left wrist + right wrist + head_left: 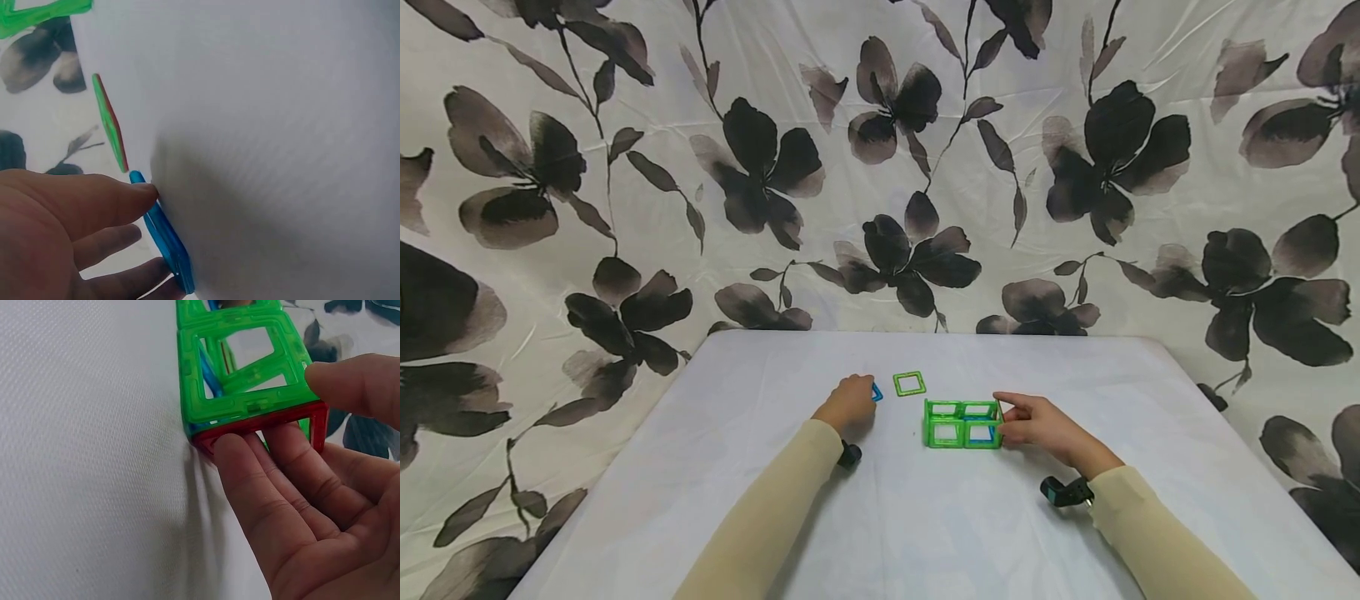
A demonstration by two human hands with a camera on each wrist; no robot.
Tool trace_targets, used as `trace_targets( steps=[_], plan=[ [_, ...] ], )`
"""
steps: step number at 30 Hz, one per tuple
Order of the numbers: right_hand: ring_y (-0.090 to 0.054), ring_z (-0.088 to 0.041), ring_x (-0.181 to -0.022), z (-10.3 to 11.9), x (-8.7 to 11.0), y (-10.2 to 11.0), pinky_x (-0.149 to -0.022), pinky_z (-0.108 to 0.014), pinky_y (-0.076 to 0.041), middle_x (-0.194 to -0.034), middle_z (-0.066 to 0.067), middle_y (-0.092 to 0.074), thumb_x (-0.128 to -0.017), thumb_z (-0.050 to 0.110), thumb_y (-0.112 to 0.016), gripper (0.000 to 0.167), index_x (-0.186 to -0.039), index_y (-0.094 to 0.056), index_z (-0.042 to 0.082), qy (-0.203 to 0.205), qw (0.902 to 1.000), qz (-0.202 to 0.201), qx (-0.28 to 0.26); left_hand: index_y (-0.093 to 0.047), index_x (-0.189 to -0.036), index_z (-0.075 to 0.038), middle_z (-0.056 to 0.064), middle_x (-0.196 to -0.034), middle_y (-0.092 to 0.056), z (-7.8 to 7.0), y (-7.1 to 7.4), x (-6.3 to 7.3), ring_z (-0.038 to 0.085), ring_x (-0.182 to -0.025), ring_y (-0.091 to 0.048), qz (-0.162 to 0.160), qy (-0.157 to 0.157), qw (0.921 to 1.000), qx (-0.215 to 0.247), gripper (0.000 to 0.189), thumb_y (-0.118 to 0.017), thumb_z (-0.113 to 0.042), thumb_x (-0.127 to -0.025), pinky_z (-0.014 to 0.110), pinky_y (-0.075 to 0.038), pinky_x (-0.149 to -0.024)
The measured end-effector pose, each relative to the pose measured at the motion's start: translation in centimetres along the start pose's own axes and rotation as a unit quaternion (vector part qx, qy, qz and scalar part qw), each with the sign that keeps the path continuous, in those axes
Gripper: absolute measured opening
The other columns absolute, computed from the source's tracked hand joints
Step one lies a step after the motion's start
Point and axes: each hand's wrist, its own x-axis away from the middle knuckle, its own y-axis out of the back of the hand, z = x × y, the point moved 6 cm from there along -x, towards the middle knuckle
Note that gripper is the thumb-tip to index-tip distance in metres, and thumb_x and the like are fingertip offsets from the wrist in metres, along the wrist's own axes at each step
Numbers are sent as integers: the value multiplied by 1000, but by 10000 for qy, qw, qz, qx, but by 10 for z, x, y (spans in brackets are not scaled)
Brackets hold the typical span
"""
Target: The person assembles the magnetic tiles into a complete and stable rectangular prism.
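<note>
My left hand is at the left of the tabletop and pinches a blue square magnetic tile, thumb on one side and fingers on the other. Most of that tile is hidden by the hand in the head view. To the right stands a box built of magnetic tiles, with green frames in front, blue inside and a red end panel. At the box's right end, my right hand holds it, thumb at the green front frame's corner and fingertips against the red panel.
A loose green square tile lies behind the box, between it and the left hand. White cloth covers the table. Behind the table's far edge hangs a flowered curtain.
</note>
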Motion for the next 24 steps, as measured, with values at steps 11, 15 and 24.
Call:
trace_targets(
  steps=[11,15,24],
  plan=[
    [-64,-19,-95,0,-1,0,-84,-35,-57,-112,-18,-60,-92,13,-64,69,-151,-30,3,36,10000,17,-44,-50,-138,-3,17,-126,-57,4,-2,-5,32,-114,-50,-89,13,9996,-264,47,-57,-14,-93,49,-44,-101],
    [-64,-18,-94,-1,-2,0,-84,-34,-57,-111,-17,-60,-92,13,-65,69,-151,-31,4,19,10000,6,-55,-53,-134,0,17,-120,-59,2,0,-6,29,-107,-51,-204,-74,9992,-342,48,-64,-18,-90,45,-46,-98],
    [-64,-21,-94,1,1,0,-84,-36,-57,-110,-19,-61,-92,10,-64,61,-147,-39,8,266,9996,7,-46,-56,-129,3,15,-115,-60,0,3,-4,25,-101,-51,-340,-181,9989,-258,53,-72,-23,-85,41,-47,-96]
  ],
)
